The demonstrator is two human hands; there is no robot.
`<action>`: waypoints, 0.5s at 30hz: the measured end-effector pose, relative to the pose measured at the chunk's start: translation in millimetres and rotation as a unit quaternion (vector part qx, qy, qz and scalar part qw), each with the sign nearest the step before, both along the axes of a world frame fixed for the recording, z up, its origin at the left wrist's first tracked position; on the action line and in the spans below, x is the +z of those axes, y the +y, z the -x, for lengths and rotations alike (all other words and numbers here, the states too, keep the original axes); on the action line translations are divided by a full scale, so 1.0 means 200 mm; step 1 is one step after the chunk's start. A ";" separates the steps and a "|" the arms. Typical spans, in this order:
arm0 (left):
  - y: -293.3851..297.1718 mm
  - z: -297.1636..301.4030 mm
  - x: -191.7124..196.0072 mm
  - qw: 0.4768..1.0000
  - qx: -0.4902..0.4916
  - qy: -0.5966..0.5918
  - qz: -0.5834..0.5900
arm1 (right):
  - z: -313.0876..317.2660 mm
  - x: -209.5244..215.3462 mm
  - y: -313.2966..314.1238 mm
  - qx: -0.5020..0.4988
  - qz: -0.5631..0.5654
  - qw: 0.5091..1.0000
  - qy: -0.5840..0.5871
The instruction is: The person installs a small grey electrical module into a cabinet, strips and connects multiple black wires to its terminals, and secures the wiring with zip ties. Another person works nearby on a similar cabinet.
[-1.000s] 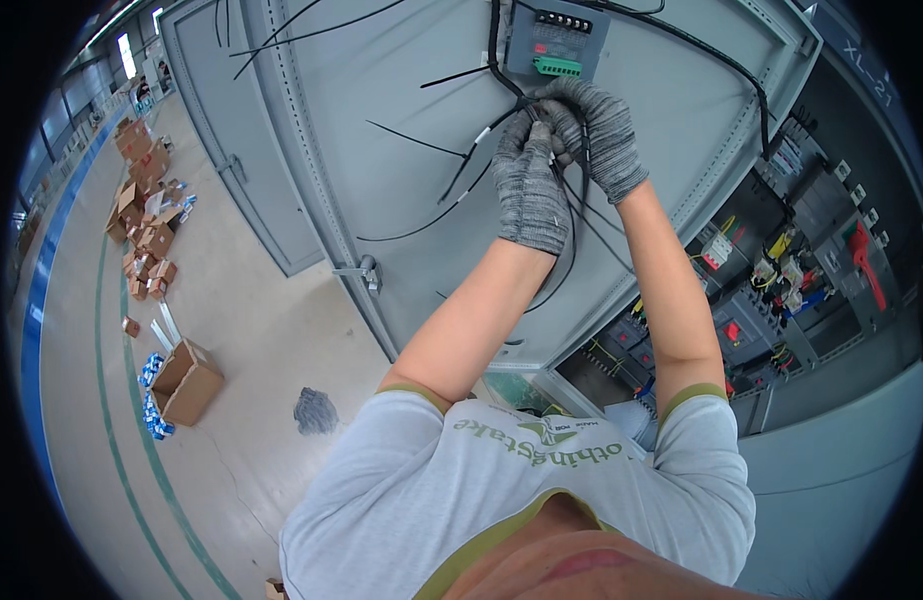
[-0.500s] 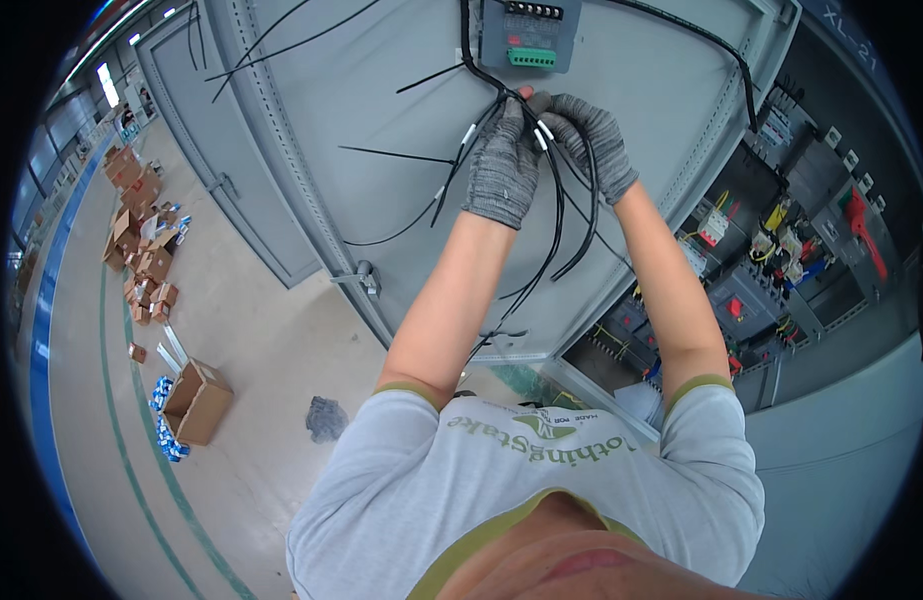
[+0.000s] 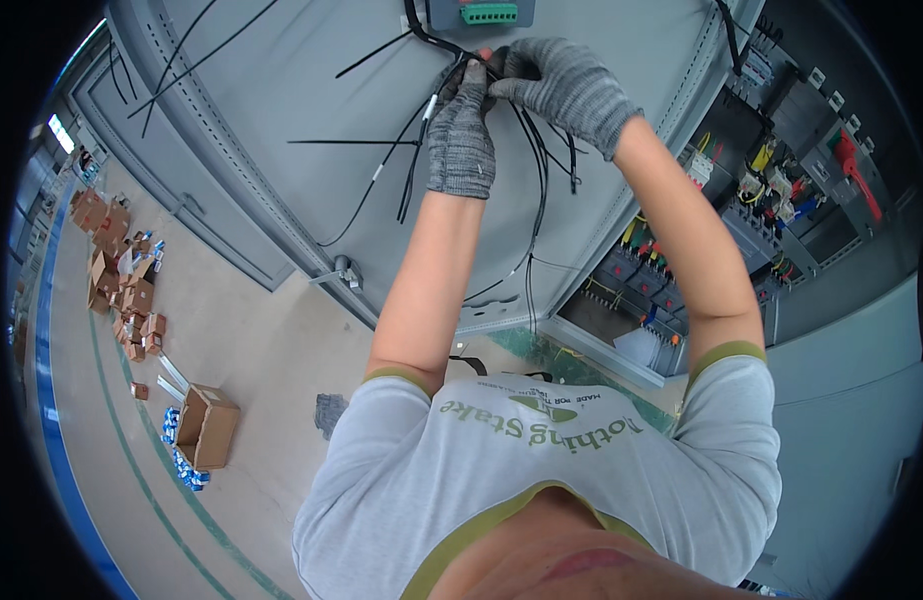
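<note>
Gloved hands meet on a bundle of black wires (image 3: 529,170) against a grey cabinet door (image 3: 281,110), seen from the head camera. The left hand (image 3: 461,130) has its fingers curled together around the wires where they gather, just below a small box with a green connector strip (image 3: 487,12). The right hand (image 3: 566,85) comes in from the other side, fingertips pinched on the same spot, touching the left. From that grip the wires hang down along the door toward the person, their long axis running top to bottom. Loose black ties (image 3: 341,142) stick out to the left. Cardboard boxes (image 3: 206,425) lie on the floor far below.
</note>
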State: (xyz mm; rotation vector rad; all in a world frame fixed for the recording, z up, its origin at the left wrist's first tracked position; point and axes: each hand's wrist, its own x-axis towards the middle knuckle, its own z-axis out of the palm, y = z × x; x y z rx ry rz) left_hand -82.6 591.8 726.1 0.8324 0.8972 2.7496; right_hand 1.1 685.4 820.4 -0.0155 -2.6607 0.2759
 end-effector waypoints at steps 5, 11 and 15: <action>0.03 0.03 -0.03 0.995 0.074 -0.030 0.064 | 0.04 0.01 -0.08 -0.027 -0.222 0.975 0.017; -0.02 -0.08 0.02 0.992 0.096 0.048 0.070 | 0.06 0.14 -0.01 0.168 -0.017 0.975 -0.145; -0.03 -0.09 0.03 0.994 0.077 0.042 0.058 | 0.03 0.11 0.09 0.072 0.174 0.950 -0.249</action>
